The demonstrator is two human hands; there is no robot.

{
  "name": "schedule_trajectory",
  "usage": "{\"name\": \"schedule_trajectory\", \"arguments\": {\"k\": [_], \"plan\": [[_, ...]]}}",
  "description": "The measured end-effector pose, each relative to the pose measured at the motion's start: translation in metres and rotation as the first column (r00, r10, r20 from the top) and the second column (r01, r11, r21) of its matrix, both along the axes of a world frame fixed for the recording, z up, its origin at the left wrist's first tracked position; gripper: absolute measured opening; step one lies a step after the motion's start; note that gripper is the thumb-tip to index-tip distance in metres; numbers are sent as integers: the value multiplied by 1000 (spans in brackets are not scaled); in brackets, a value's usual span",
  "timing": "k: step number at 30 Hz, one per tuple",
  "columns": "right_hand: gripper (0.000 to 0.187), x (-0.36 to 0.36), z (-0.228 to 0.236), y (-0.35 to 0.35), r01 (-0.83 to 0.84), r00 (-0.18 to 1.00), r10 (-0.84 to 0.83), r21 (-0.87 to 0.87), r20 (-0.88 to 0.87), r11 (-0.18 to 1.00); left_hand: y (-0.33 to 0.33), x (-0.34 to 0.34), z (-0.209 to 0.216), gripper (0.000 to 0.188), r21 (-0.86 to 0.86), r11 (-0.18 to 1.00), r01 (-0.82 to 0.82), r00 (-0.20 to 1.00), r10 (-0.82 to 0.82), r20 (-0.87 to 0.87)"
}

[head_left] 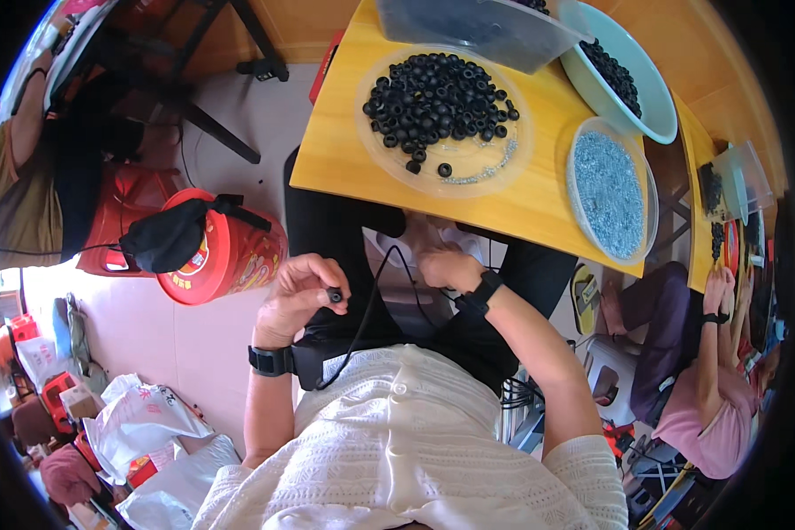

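My left hand is closed, with a small black ring-shaped plastic part pinched between thumb and fingertips above my left thigh. My right hand hangs lower, between my knees and below the table's near edge. Its fingers are turned away, so what they hold, if anything, does not show. On the yellow wooden table sits a round clear tray with a heap of similar black parts and a few tiny clear pieces. Right of it stands a bowl of small pale-blue pieces.
A light-blue basin and a clear plastic bin hold more black parts at the back. Left of me stands a red bucket with a black cloth item on it. A black cable crosses my lap. People sit at both sides.
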State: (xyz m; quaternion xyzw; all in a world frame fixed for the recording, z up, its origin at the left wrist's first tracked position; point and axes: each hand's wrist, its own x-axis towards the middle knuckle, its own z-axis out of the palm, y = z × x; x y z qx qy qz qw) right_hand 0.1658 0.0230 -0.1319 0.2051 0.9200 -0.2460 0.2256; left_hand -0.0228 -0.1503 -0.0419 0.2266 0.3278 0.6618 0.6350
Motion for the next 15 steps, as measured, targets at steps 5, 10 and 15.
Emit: {"name": "schedule_trajectory", "arguments": {"k": [5, 10, 15], "plan": [[26, -25, 1, 10, -216, 974, 214, 25, 76, 976, -13, -20, -3, 15, 49, 993, -103, 992, 106, -68], [21, -26, -39, 26, -225, 968, 205, 132, 147, 965, -4, -35, -27, 13, 55, 992, -115, 992, 112, 54], [19, -49, -51, 35, -182, 977, 173, 75, 123, 980, 2, -43, -63, 13, 65, 989, -134, 970, 117, 212]]}}
